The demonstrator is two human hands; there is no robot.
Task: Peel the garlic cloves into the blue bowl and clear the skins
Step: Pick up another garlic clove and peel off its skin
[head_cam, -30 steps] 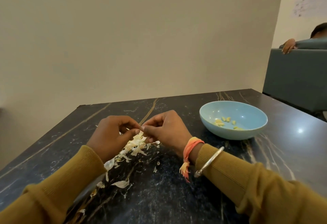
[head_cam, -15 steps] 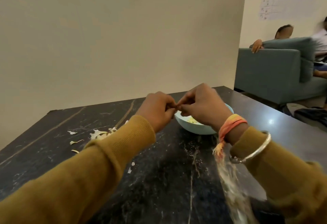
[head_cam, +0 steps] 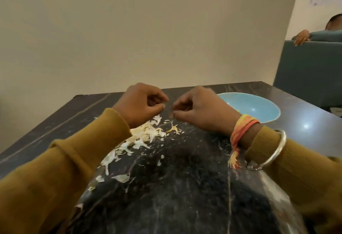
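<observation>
My left hand (head_cam: 142, 102) and my right hand (head_cam: 199, 110) hover side by side just above the black marble table (head_cam: 185, 196), a small gap between their fingertips. Both have curled fingers, thumb near the fingertips, and no clove or skin shows in either. Below and between them lies a pile of pale garlic skins (head_cam: 146, 132), with loose flakes trailing toward me along my left sleeve. The blue bowl (head_cam: 259, 108) stands behind my right wrist, which hides its left part. A sliver of peeled garlic (head_cam: 238, 111) shows inside it.
A teal sofa (head_cam: 311, 67) stands beyond the table's right corner, with another person's hand (head_cam: 301, 36) resting on its back. A plain wall runs behind the table. Bare dark tabletop lies in front of me and left of the skins.
Half a second ago both hands were joined over the blue bowl. They have come back left above the skin pile and parted.
</observation>
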